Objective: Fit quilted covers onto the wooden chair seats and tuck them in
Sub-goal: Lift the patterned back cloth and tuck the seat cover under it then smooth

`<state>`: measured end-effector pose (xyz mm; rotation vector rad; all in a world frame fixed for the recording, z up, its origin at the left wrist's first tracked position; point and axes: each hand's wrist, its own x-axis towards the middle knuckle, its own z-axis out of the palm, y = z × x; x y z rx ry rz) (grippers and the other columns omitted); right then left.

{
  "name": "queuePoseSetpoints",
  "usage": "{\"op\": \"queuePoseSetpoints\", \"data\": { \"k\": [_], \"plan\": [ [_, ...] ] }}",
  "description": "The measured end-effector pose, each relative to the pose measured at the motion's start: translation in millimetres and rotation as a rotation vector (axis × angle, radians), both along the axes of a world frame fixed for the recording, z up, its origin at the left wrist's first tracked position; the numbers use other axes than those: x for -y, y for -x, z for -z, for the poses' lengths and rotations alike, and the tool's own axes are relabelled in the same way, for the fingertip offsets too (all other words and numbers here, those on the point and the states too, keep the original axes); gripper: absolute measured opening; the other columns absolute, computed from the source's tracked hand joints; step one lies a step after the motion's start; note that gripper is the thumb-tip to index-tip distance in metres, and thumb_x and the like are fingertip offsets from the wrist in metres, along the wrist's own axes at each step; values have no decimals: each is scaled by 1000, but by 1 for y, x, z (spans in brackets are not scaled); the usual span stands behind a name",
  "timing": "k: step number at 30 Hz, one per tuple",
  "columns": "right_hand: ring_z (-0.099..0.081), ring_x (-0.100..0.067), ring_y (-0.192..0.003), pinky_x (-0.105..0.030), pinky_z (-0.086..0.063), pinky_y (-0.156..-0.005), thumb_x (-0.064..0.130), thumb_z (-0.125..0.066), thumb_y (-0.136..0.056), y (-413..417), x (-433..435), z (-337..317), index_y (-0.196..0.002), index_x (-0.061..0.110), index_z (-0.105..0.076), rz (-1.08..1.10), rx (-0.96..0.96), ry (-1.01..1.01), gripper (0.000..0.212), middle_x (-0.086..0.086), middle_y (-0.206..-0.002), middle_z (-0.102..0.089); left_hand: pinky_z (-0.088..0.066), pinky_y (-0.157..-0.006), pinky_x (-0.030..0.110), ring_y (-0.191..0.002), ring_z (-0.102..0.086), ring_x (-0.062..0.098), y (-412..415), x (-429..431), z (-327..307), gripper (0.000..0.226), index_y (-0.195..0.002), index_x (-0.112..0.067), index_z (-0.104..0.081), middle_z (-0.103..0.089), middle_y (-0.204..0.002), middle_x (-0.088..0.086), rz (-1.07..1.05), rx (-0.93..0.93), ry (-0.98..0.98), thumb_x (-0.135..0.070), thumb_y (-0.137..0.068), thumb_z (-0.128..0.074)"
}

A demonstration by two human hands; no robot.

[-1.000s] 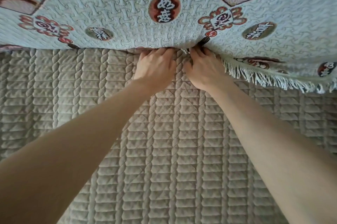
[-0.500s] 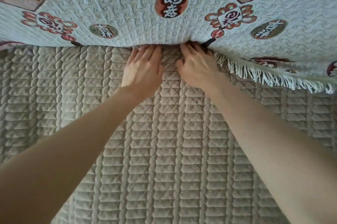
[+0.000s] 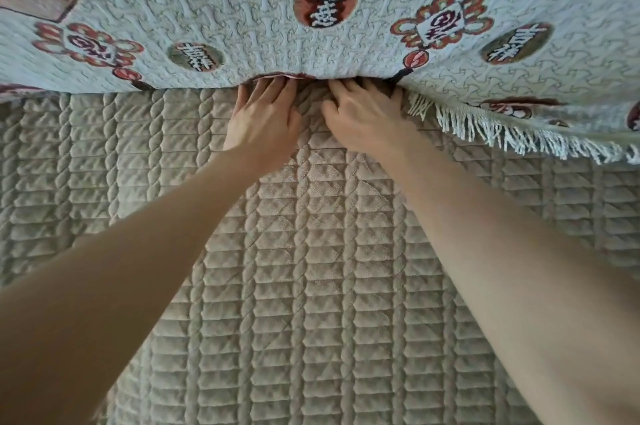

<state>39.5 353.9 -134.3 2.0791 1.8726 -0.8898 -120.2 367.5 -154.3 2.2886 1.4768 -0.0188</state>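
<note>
A beige quilted cover (image 3: 311, 286) lies flat over the seat and fills most of the view. My left hand (image 3: 263, 120) and my right hand (image 3: 363, 120) rest palm down on its far edge, side by side. Their fingers are spread and the fingertips reach into the gap under a pale patterned throw (image 3: 242, 19) that hangs over the backrest. The fingertips are hidden there, so what they touch is unclear. No wood of the chair shows.
The throw carries red and brown medallions with white characters. Its white fringe (image 3: 502, 134) hangs down at the right over the quilted cover. The quilted surface stretches left and right past both forearms.
Both hands have flattened out and pushed further under the throw's lower edge. The left hand has shifted slightly left, opening a gap between the two hands.
</note>
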Motion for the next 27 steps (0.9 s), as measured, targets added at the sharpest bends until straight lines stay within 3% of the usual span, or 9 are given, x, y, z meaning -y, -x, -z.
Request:
{"op": "queuePoseSetpoints", "data": {
  "k": [1, 3, 6, 9, 12, 14, 18, 22, 27],
  "plan": [
    [-27, -30, -142, -62, -17, -113, 41, -20, -101, 0, -7, -1, -152, 20, -20, 26, -16, 25, 55, -4, -158, -25, -17, -117, 51, -141, -29, 27, 3, 3, -1, 62, -146, -12, -36, -40, -149, 9, -7, 20, -39, -38, -93, -16],
    [-33, -32, -137, -59, -21, -112, 41, -21, -101, 3, -8, -3, -151, 19, -22, 56, -36, 47, 55, -6, -155, -30, -8, -119, 52, -146, -17, 29, 4, 9, -1, 57, -151, -14, -24, -25, -157, 8, -10, -51, 3, -35, -99, -20],
    [-26, -26, -142, -61, -12, -115, 37, -19, -101, 2, 8, -4, -154, 22, -16, 7, -35, -60, 54, 3, -159, -24, 4, -116, 54, -148, -1, 29, -8, 1, -2, 56, -154, -21, -9, -7, -161, 2, -48, -126, 130, -36, -101, -20],
    [-12, -15, -148, -54, -4, -119, 36, -17, -104, -19, 40, -12, -155, 21, -9, -18, 3, -130, 54, 7, -162, -11, 2, -116, 55, -147, -5, 30, -13, -5, 0, 56, -153, -20, -15, -14, -160, 2, -74, -132, 147, -39, -100, -19],
    [-2, -13, -149, -50, -1, -120, 39, -16, -104, -58, 80, -21, -155, 19, -5, 112, 89, -104, 56, 5, -163, -1, -14, -118, 52, -143, -22, 31, -16, 8, -12, 51, -145, -12, -35, -35, -150, 10, -103, -80, 9, -33, -99, -29],
    [0, -12, -149, -51, -3, -119, 39, -16, -104, -81, 96, -24, -156, 21, -3, 158, 111, -46, 56, 6, -163, 2, -21, -117, 46, -142, -27, 29, -30, 27, -24, 46, -141, -7, -42, -39, -149, 13, -96, -8, -43, -26, -100, -35],
    [-16, -25, -147, -54, -16, -115, 36, -19, -104, -110, 86, -24, -154, 24, -13, 227, 88, -47, 53, 2, -162, -15, -18, -117, 40, -145, -22, 21, -71, 56, -37, 45, -145, -13, -38, -31, -154, 5, 107, 90, 0, -24, -101, -35],
    [-29, -32, -140, -59, -21, -112, 35, -21, -103, -134, 79, -16, -152, 30, -20, 195, 76, 7, 50, -5, -157, -28, -17, -116, 34, -144, -22, 20, -114, 57, -38, 48, -149, -16, -30, -26, -157, 3, 180, 104, 32, -21, -101, -34],
    [-32, -30, -140, -67, -9, -112, 35, -24, -101, -148, 82, -11, -150, 30, -24, 172, 45, -82, 50, 0, -156, -30, -7, -120, 36, -148, -6, 16, -153, 53, -26, 54, -153, -15, -13, -8, -161, 1, 239, -8, 46, -25, -102, -28]
  ]
}}
